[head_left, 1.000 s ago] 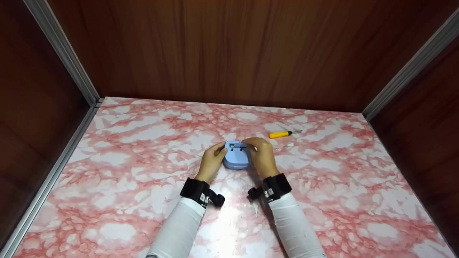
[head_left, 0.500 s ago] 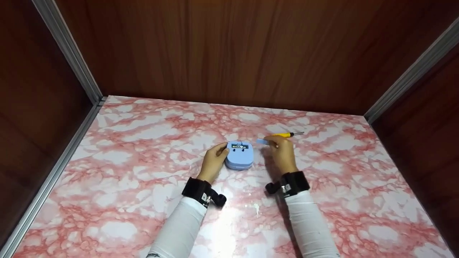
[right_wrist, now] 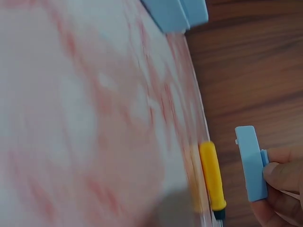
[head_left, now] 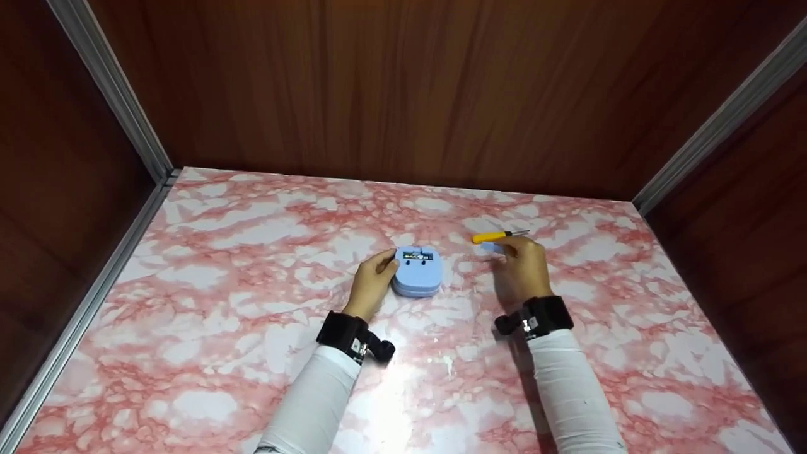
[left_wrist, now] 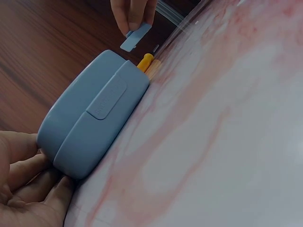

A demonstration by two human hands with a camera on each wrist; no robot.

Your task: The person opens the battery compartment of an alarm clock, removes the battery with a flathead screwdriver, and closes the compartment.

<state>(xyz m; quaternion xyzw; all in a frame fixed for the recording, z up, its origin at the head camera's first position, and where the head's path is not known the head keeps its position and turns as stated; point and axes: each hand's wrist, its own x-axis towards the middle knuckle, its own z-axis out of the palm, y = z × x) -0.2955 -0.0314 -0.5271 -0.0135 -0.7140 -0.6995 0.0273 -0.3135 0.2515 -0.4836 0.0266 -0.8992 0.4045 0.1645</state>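
Observation:
A light-blue rounded box (head_left: pixel 417 277) lies on the table with a slot in its top face, where a battery (head_left: pixel 416 256) shows. Two small dark holes sit below the slot. My left hand (head_left: pixel 371 287) grips the box's left side, its thumb near the top edge; in the left wrist view its fingers (left_wrist: pixel 26 172) reach the underside. Off to the right, my right hand (head_left: pixel 528 268) pinches a small blue battery cover (head_left: pixel 491 247) above the table. In the right wrist view, the thumb presses on the cover (right_wrist: pixel 252 163) near its tab.
Just behind the right hand lies a yellow-handled screwdriver (head_left: pixel 488 238), its metal shaft pointing right. Dark wood panels (head_left: pixel 403 94) close off the back and both sides of the red-and-white marbled table (head_left: pixel 252 302).
My right hand has moved right, away from the box, taking the battery cover off it and baring the battery slot. The left hand stays at the box.

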